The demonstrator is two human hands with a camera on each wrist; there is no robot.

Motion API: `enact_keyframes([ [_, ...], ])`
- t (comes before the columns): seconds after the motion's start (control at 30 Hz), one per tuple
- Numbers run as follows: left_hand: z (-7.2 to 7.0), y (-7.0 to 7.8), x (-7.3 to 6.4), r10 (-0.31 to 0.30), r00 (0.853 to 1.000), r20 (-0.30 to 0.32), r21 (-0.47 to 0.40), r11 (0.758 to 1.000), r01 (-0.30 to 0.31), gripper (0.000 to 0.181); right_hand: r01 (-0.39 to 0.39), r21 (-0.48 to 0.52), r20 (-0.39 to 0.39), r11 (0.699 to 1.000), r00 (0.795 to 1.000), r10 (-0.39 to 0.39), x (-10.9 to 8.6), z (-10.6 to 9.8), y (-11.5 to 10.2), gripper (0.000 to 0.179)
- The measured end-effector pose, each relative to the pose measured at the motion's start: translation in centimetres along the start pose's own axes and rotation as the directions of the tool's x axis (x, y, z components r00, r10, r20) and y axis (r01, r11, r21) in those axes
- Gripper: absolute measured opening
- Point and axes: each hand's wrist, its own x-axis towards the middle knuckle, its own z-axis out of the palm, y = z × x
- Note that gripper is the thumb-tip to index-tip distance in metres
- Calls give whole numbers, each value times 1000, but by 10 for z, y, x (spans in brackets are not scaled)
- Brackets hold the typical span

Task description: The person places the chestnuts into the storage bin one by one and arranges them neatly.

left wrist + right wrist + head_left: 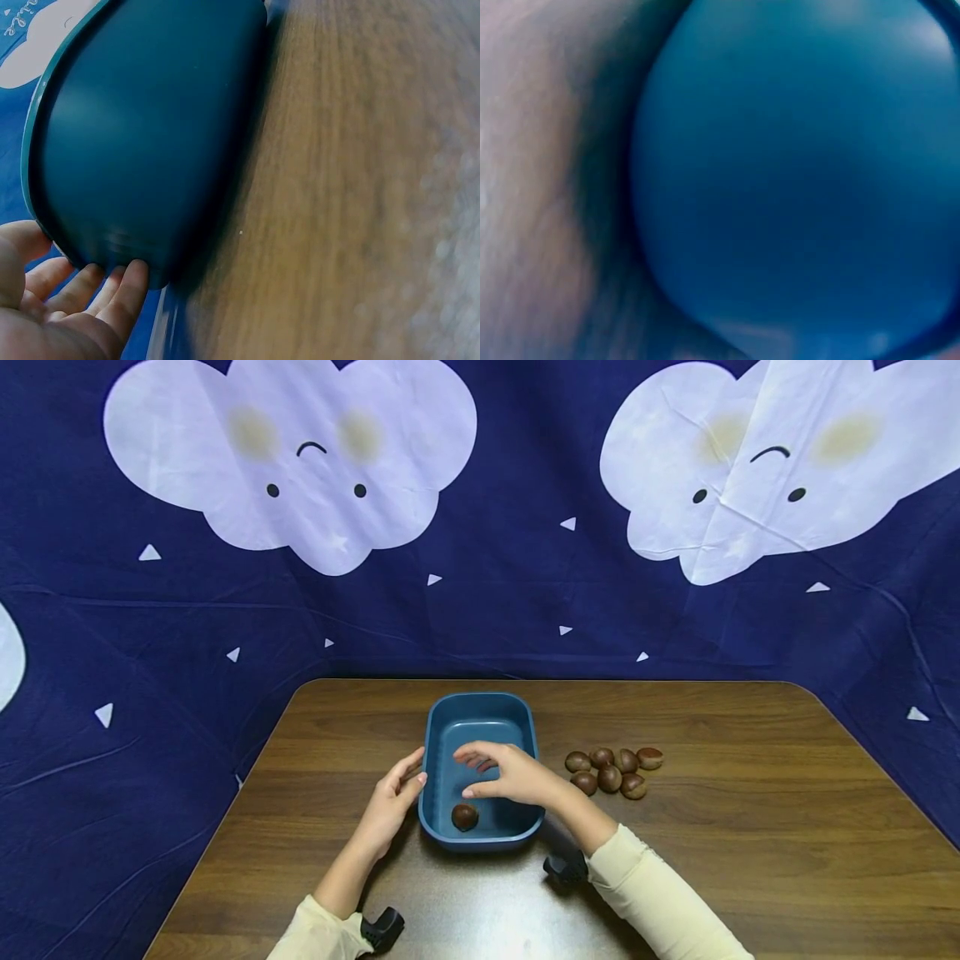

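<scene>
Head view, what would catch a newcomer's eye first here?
Probably the blue tub at the middle of the wooden table, one chestnut inside. The left hand touches its left wall while the right hand hovers open over it. A cluster of chestnuts lies just right.

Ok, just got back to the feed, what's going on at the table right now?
A person sits at a wooden table with a blue tray in front of them. The left hand rests with straight fingers against the tray's left wall. The right hand hovers over the tray's inside, fingers relaxed, holding nothing that shows. One chestnut lies in the tray; a cluster of six more sits on the table to its right.
</scene>
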Motion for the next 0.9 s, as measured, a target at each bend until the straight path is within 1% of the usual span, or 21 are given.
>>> enact_keyframes([
  [0.2,-1,0,0,3,1000,-1,3,1000,-3,42,38,-3,-126,999,991,-38,-14,-13,2,52],
  [0.3,-1,-1,0,8,1000,-3,10,1000,-8,42,43,-8,-178,999,983,-44,-24,-21,3,53],
  [0.4,-2,-2,0,16,1000,4,4,1000,-16,42,32,-8,-231,999,972,-33,-35,-29,5,54],
  [0.47,-2,-3,1,20,1000,9,-4,1000,-20,42,22,-9,-270,1000,962,-23,-43,-35,7,54],
  [0.6,-2,-3,1,23,1000,19,-20,1000,-22,43,-28,-5,-326,1000,945,25,-60,-47,-9,52],
  [0.7,-1,-2,1,18,1000,24,-28,999,-18,43,-73,8,-350,997,934,71,-73,-55,-21,51],
  [0.8,-1,-1,0,14,1000,27,-28,1000,-13,43,-94,20,-378,995,921,94,-84,-60,-18,50],
  [0.9,-2,0,0,13,1000,27,-24,1000,-12,43,-119,10,-408,993,906,113,-96,-64,-12,49],
])
